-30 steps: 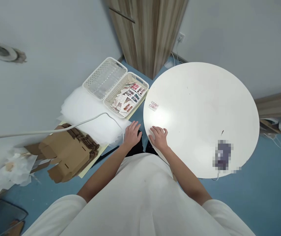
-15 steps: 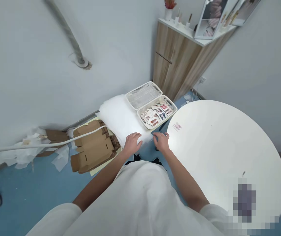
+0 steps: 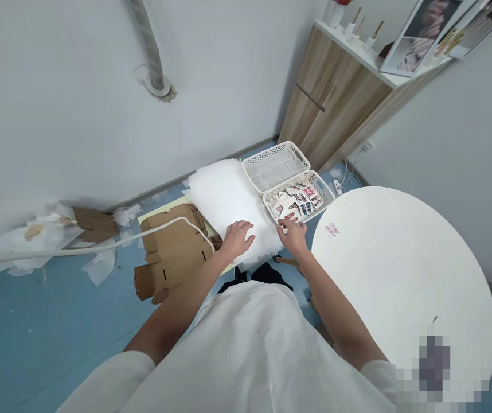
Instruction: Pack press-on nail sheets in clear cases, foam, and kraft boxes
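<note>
My left hand (image 3: 237, 240) hovers over the near part of a stack of white sheets (image 3: 224, 186), thumb apart from the fingers, holding nothing. My right hand (image 3: 294, 236) is at the front rim of a white plastic basket (image 3: 329, 198), its fingers loosely bent and apart. Whether it touches the rim I cannot tell. Inside that basket lie several small cards (image 3: 304, 203) bearing coloured nail-shaped pieces. A second white basket (image 3: 246, 166), behind it, contains clear plastic pieces (image 3: 277, 167). One similar card (image 3: 332, 230) lies on the round white table (image 3: 401, 275).
Flattened brown cardboard boxes (image 3: 181, 246) lie left of the sheets, with a white hose (image 3: 143, 234) across them. Crumpled wrapping (image 3: 35, 238) lies along the wall. A wooden cabinet (image 3: 336, 86) stands behind the baskets. Cables (image 3: 346, 178) run on the floor beside the table.
The view has shifted, and I am closer to the baskets. My right hand has gone from the gap beside the table to the front basket's rim; my left hand is now above the sheets.
</note>
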Demonstrator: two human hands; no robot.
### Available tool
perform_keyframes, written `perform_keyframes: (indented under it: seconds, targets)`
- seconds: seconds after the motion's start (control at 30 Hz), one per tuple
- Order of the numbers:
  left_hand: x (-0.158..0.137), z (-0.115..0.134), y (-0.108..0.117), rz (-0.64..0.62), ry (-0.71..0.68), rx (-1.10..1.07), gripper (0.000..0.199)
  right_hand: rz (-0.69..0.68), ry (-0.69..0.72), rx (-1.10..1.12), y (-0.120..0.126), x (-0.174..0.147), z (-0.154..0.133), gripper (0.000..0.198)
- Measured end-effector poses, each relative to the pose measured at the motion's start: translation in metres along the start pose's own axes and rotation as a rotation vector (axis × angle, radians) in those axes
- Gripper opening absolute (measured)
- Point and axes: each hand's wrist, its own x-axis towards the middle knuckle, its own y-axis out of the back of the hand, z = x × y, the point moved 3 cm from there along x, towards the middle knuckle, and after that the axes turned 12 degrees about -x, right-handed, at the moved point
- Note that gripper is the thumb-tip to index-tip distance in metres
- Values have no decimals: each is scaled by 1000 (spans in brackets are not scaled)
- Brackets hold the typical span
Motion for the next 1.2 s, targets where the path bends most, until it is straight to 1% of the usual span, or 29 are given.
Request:
perform_keyframes:
  seconds: [0.1,0.2,0.4,0.57,0.63,0.7,0.8,0.9,1.1,1.2]
  targets:
    - [20,1,2,7,0,-7,32,-22,-9,10,0,23,3,31]
    - [40,-1,3,4,16,0,33,-39,-8,27,-6,51,5,33]
    - [89,-8,6,10,101,54,45,-117,42,42,-24,108,4,28]
    - [133,-10,6,26,165,142,49,-108,97,-45,-33,147,3,31]
    - [148,-10,5,31,201,155,48,-139,138,-90,-38,161,0,34]
    - [158,-12,4,29,234,160,44,-185,149,-137,-44,172,-3,35]
    - [168,-15,1,22,271,178,40,-254,96,-199,-52,184,-8,33]
    - [171,-18,-3,19,297,200,39,-283,49,-227,-57,188,-12,28]
    - [171,-20,-7,8,353,155,42,-314,39,-219,-61,186,-15,24]
    - [170,-19,-7,4,359,170,41,-329,38,-201,-61,186,-12,25]
